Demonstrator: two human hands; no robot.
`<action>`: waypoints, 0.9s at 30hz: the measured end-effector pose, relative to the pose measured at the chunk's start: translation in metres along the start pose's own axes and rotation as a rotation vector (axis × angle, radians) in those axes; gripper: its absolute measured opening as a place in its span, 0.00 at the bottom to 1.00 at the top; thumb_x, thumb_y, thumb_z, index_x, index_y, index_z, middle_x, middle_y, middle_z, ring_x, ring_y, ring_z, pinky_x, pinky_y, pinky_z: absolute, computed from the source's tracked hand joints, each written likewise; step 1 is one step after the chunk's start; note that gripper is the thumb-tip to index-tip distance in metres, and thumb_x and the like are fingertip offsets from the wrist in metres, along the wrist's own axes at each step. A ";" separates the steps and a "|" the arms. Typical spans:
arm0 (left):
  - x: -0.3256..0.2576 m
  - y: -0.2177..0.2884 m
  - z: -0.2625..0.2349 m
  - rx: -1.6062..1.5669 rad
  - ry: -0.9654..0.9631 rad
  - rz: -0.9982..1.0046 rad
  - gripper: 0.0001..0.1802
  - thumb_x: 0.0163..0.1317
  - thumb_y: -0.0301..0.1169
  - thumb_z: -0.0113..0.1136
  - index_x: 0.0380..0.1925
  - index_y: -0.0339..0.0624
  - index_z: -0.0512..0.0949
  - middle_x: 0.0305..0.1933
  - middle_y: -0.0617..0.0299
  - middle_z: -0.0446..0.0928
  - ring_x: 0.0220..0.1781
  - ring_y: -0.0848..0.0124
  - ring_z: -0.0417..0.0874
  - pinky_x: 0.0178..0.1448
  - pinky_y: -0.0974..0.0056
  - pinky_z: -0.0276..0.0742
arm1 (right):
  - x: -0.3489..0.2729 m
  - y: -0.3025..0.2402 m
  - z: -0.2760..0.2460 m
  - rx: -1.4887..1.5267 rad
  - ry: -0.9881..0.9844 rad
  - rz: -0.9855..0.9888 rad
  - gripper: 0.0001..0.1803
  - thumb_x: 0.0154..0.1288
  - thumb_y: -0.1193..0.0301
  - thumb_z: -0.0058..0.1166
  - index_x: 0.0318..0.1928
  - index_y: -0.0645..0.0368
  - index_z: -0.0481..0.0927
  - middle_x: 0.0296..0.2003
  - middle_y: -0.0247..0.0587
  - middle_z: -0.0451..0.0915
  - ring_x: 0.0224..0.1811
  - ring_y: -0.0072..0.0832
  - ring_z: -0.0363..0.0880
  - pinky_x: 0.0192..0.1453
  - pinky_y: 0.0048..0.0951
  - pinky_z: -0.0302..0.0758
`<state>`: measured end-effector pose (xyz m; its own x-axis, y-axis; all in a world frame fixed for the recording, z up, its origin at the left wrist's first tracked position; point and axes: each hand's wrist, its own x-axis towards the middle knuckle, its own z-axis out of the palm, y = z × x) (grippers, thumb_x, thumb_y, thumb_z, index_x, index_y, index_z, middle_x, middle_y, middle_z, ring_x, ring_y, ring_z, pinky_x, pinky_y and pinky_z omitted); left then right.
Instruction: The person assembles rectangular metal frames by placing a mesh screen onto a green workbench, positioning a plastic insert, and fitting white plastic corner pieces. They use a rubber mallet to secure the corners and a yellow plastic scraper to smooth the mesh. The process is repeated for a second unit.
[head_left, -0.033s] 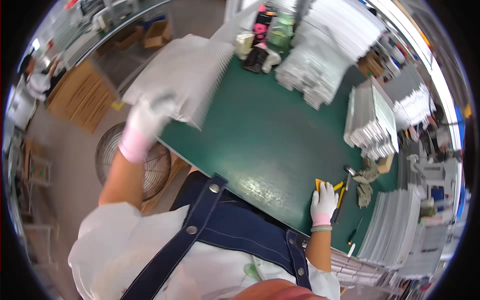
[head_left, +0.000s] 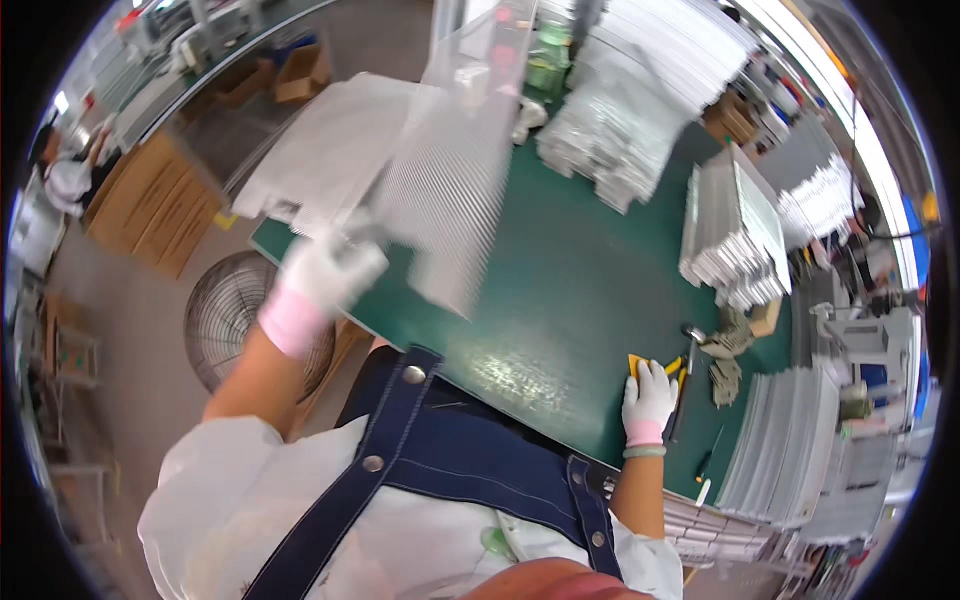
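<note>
Since the earlier frame the left hand (head_left: 325,275) had lifted one finned sheet (head_left: 450,190) off the pile (head_left: 330,160) and swung it over the desk (head_left: 570,290); it grasped the sheet at the near corner, long axis running away from the person; the right hand (head_left: 648,395) lay well apart, pressed flat on a yellow pad (head_left: 640,363); more grey stacks (head_left: 735,235) stood behind; cardboard boxes (head_left: 150,205) waited at the left.

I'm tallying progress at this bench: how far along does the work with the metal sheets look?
Done: finished-looking stacks of finned metal sheets stand along the far and right edges of the green table.
In hand: the left hand lifts one blurred ribbed sheet over the table; the right hand rests on a yellow tool.
Left: a pile of sheets at the left corner appears unprocessed; how many, I cannot tell.
</note>
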<state>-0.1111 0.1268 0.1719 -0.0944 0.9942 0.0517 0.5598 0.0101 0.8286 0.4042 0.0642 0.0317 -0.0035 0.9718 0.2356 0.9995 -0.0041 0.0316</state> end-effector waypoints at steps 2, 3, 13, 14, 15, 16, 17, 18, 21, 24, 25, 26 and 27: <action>-0.028 -0.007 0.068 0.382 -0.059 0.206 0.34 0.58 0.50 0.64 0.61 0.42 0.76 0.48 0.46 0.80 0.52 0.51 0.82 0.60 0.51 0.77 | 0.012 -0.004 -0.008 0.098 0.165 0.037 0.22 0.64 0.65 0.57 0.58 0.59 0.78 0.57 0.56 0.77 0.61 0.53 0.74 0.67 0.52 0.66; -0.035 -0.008 0.095 0.559 -0.256 0.214 0.36 0.59 0.56 0.62 0.60 0.42 0.77 0.47 0.46 0.79 0.50 0.49 0.83 0.58 0.50 0.77 | 0.018 -0.014 -0.014 0.208 0.251 0.025 0.22 0.63 0.67 0.57 0.57 0.61 0.77 0.56 0.57 0.77 0.60 0.55 0.74 0.66 0.51 0.68; 0.221 0.149 0.152 0.536 -0.020 0.805 0.29 0.62 0.54 0.57 0.44 0.35 0.80 0.37 0.42 0.80 0.43 0.46 0.83 0.51 0.47 0.78 | 0.031 -0.101 -0.032 0.439 -0.108 -0.437 0.34 0.52 0.49 0.65 0.55 0.56 0.80 0.56 0.56 0.73 0.61 0.52 0.68 0.67 0.57 0.61; 0.265 0.173 0.157 0.507 0.103 0.767 0.29 0.63 0.54 0.56 0.46 0.36 0.79 0.42 0.43 0.81 0.47 0.48 0.83 0.54 0.48 0.77 | 0.034 -0.101 -0.031 0.449 -0.111 -0.451 0.34 0.51 0.49 0.65 0.55 0.56 0.80 0.56 0.56 0.73 0.61 0.52 0.68 0.66 0.57 0.61; 0.311 0.186 0.163 0.531 0.252 0.779 0.30 0.63 0.54 0.56 0.49 0.36 0.77 0.45 0.43 0.81 0.48 0.48 0.83 0.55 0.49 0.77 | 0.038 -0.101 -0.030 0.466 -0.132 -0.468 0.34 0.51 0.50 0.65 0.55 0.56 0.80 0.55 0.56 0.74 0.61 0.51 0.68 0.66 0.57 0.62; 0.354 0.192 0.172 0.543 0.398 0.793 0.32 0.63 0.54 0.56 0.53 0.36 0.76 0.47 0.43 0.81 0.50 0.48 0.82 0.56 0.49 0.77 | 0.039 -0.099 -0.027 0.481 -0.142 -0.473 0.33 0.52 0.50 0.65 0.56 0.55 0.79 0.55 0.55 0.74 0.61 0.50 0.68 0.65 0.57 0.62; 0.384 0.204 0.183 0.554 0.397 0.702 0.33 0.63 0.56 0.57 0.53 0.37 0.75 0.49 0.44 0.80 0.52 0.50 0.83 0.57 0.50 0.77 | 0.040 -0.098 -0.026 0.483 -0.141 -0.466 0.33 0.52 0.49 0.65 0.56 0.54 0.79 0.55 0.55 0.74 0.61 0.50 0.69 0.65 0.57 0.62; 0.406 0.214 0.195 0.555 0.388 0.608 0.33 0.63 0.57 0.58 0.52 0.38 0.74 0.50 0.45 0.80 0.54 0.52 0.83 0.59 0.51 0.77 | 0.039 -0.097 -0.024 0.478 -0.148 -0.456 0.33 0.52 0.49 0.66 0.56 0.53 0.79 0.55 0.54 0.74 0.61 0.50 0.69 0.65 0.57 0.63; 0.458 0.236 0.231 0.580 -0.083 0.345 0.38 0.63 0.57 0.57 0.64 0.42 0.71 0.65 0.48 0.75 0.65 0.53 0.78 0.67 0.55 0.73 | 0.034 -0.092 -0.010 0.483 -0.149 -0.425 0.32 0.54 0.47 0.65 0.56 0.51 0.80 0.56 0.51 0.75 0.61 0.50 0.71 0.65 0.55 0.64; 0.468 0.279 0.246 0.419 -0.310 0.430 0.32 0.65 0.48 0.61 0.65 0.44 0.75 0.63 0.50 0.78 0.66 0.61 0.77 0.69 0.61 0.70 | 0.029 -0.088 0.004 0.474 -0.220 -0.376 0.31 0.55 0.47 0.64 0.56 0.50 0.81 0.56 0.51 0.75 0.61 0.49 0.71 0.65 0.55 0.64; 0.466 0.271 0.242 -0.153 -0.332 0.525 0.31 0.68 0.49 0.57 0.63 0.41 0.75 0.61 0.50 0.79 0.63 0.61 0.78 0.67 0.57 0.73 | 0.035 -0.088 0.000 0.483 -0.253 -0.396 0.31 0.55 0.47 0.63 0.56 0.49 0.81 0.56 0.50 0.75 0.61 0.48 0.71 0.65 0.55 0.64; 0.467 0.264 0.241 -0.727 -0.332 0.599 0.30 0.70 0.49 0.54 0.62 0.37 0.74 0.58 0.51 0.79 0.61 0.61 0.80 0.64 0.54 0.75 | 0.036 -0.089 -0.004 0.480 -0.245 -0.413 0.31 0.55 0.47 0.63 0.56 0.50 0.81 0.56 0.50 0.75 0.61 0.48 0.71 0.65 0.54 0.64; 0.463 0.265 0.235 -0.916 -0.432 0.586 0.23 0.69 0.44 0.58 0.55 0.38 0.76 0.53 0.52 0.81 0.55 0.61 0.81 0.59 0.55 0.77 | 0.038 -0.090 -0.008 0.473 -0.228 -0.422 0.32 0.55 0.47 0.63 0.56 0.50 0.81 0.56 0.51 0.75 0.60 0.48 0.71 0.64 0.54 0.64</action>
<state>0.1871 0.6153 0.2848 0.3681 0.7763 0.5117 -0.3944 -0.3679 0.8420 0.3139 0.0995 0.0459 -0.4420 0.8931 0.0833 0.8203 0.4401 -0.3652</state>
